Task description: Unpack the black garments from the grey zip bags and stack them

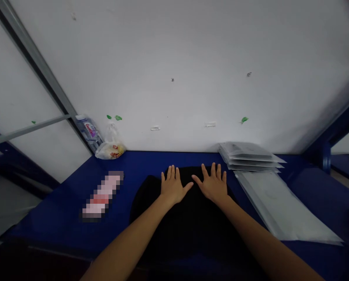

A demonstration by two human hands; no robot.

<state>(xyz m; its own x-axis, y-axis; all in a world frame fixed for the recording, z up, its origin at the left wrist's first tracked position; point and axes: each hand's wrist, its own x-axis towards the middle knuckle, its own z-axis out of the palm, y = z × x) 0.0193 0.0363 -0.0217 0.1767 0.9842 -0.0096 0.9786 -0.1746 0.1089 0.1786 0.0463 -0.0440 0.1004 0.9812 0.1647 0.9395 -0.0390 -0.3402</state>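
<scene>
Black fabric lies on the blue table in front of me, its exact kind not clear in the dim light. My left hand rests flat on its upper part, palm down with the fingers spread. Beside it, my right hand also lies palm down on the fabric, fingers apart. The two thumbs point toward each other with a small gap between them. Neither hand grips anything.
To the right lie large frosted plastic bags, with a stack of smaller ones behind them. A pixelated pink object is on the left. A clear bottle and a knotted plastic bag stand against the white wall.
</scene>
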